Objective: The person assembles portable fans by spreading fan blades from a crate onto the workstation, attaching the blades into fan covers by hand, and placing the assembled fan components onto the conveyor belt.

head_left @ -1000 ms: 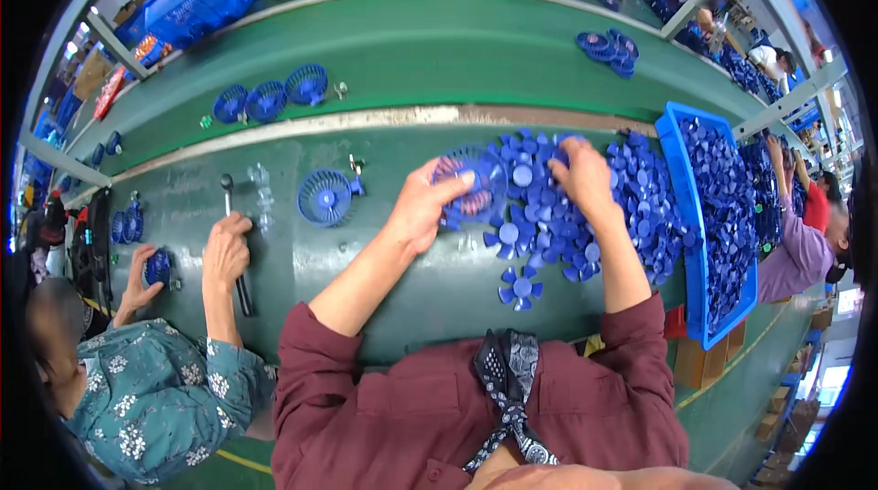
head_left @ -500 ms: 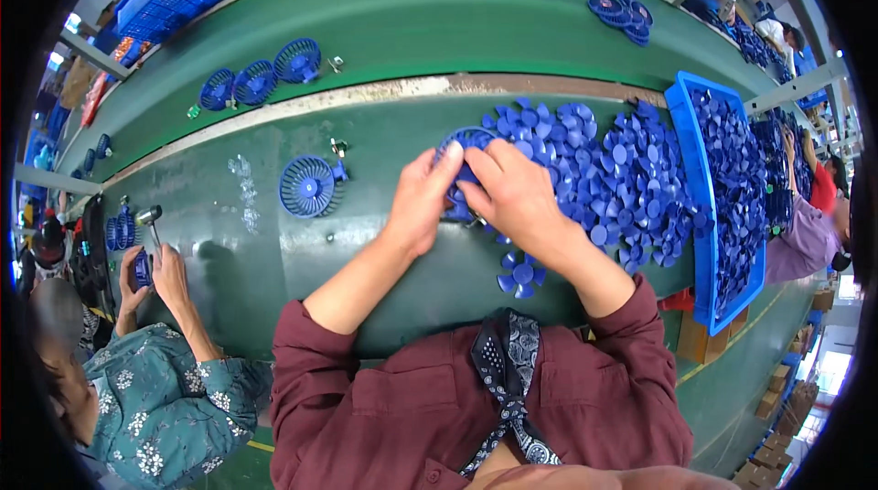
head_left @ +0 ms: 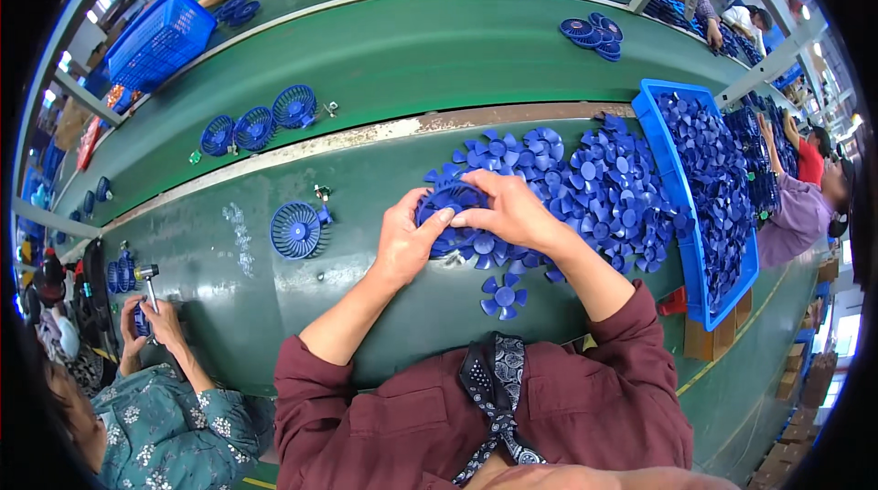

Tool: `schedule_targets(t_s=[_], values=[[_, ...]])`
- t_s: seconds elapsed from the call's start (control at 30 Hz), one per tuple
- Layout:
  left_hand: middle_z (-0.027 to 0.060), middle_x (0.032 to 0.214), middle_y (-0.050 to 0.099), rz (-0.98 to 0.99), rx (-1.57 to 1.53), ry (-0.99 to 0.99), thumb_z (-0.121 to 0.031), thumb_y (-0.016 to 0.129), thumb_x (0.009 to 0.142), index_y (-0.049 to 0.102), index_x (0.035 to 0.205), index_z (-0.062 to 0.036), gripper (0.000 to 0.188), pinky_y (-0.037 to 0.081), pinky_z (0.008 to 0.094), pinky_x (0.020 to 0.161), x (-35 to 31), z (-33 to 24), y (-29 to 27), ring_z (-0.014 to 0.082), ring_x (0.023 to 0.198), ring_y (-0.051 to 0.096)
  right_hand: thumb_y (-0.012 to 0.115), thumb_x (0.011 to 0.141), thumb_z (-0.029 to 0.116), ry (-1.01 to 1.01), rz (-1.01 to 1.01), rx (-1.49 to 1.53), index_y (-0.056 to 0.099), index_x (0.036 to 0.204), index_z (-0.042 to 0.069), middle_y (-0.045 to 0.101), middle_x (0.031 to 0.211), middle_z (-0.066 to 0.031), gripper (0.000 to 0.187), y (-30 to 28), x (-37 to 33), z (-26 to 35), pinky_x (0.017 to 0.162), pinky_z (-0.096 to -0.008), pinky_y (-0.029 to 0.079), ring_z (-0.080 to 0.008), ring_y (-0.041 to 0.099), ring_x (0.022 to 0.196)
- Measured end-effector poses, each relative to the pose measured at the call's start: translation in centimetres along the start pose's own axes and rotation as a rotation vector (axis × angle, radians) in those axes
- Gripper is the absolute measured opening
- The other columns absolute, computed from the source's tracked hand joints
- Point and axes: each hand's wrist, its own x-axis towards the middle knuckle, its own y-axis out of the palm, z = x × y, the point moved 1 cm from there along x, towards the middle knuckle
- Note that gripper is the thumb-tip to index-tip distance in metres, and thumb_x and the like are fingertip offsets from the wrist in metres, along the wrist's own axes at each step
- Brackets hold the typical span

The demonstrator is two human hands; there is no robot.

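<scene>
Between my two hands is a round blue fan housing (head_left: 448, 200) with a slatted cage. My left hand (head_left: 407, 236) is wrapped around its left side, the thumb pressing on the middle. From the right, my right hand (head_left: 514, 212) grips the rim, its thumb also at the centre. My fingers hide part of the housing. A loose blue fan blade (head_left: 503, 296) lies just below my hands. Beside them spreads a heap of blue fan blades (head_left: 622, 188). Another caged fan housing (head_left: 298, 230) rests on the green table to the left, with a small metal part at its top.
A blue tray (head_left: 700, 293) full of fan blades stands at the right. Beyond the table's edge, the green conveyor (head_left: 384, 60) carries several fan housings (head_left: 255, 128). At the left, a co-worker holds a hammer (head_left: 150, 281). A blue basket (head_left: 160, 42) sits at the far left.
The view has tilted up, showing more of the far side. My hands have turned the fan housing so its slatted face shows, and both thumbs now press near its centre.
</scene>
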Motion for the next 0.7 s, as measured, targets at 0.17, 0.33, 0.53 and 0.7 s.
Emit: schedule_targets(t_s=[0.17, 0.33, 0.53, 0.7], values=[[0.0046, 0.09, 0.065, 0.027, 0.178, 0.002, -0.013, 0.066, 0.086, 0.059, 0.106, 0.0046, 0.028, 0.048, 0.025, 0.073, -0.3, 0.1, 0.1, 0.0079, 0.08, 0.056, 0.079, 0.076, 0.021, 0.054, 0.082, -0.015, 0.06, 0.101, -0.001, 0.061, 0.081, -0.0076, 0.039, 0.5, -0.4, -1.5, 0.067, -0.0302, 0.045, -0.0114, 0.054, 0.075], [0.0102, 0.105, 0.064, -0.129, 0.103, -0.012, -0.014, 0.064, 0.088, 0.055, 0.117, 0.0056, 0.037, 0.047, 0.0276, 0.083, -2.1, 0.3, 0.8, 0.0117, 0.094, 0.058, 0.076, 0.079, 0.022, 0.084, 0.132, 0.084, 0.061, 0.097, -0.003, 0.059, 0.074, -0.0033, 0.035, 1.4, -0.8, -2.5, 0.058, -0.0285, 0.045, -0.0107, 0.053, 0.065], [0.0085, 0.102, 0.062, -0.508, 0.359, 0.113, -0.015, 0.059, 0.093, 0.049, 0.125, 0.0047, 0.039, 0.048, 0.0264, 0.079, -8.0, 3.5, -3.7, 0.0133, 0.09, 0.058, 0.073, 0.078, 0.029, -0.029, -0.055, 0.103, 0.056, 0.108, -0.009, 0.066, 0.088, -0.0209, 0.051, 3.1, 0.0, -2.7, 0.072, -0.0404, 0.051, -0.0318, 0.067, 0.083], [0.0049, 0.089, 0.063, -0.574, 0.732, 0.178, -0.009, 0.058, 0.09, 0.056, 0.115, 0.0018, 0.027, 0.049, 0.0247, 0.07, -11.0, 4.4, -4.5, 0.0102, 0.078, 0.058, 0.07, 0.078, 0.024, -0.148, 0.076, -0.118, 0.061, 0.107, -0.006, 0.064, 0.101, -0.0253, 0.043, 1.7, -1.5, -2.1, 0.084, -0.0456, 0.049, -0.0409, 0.061, 0.097]])
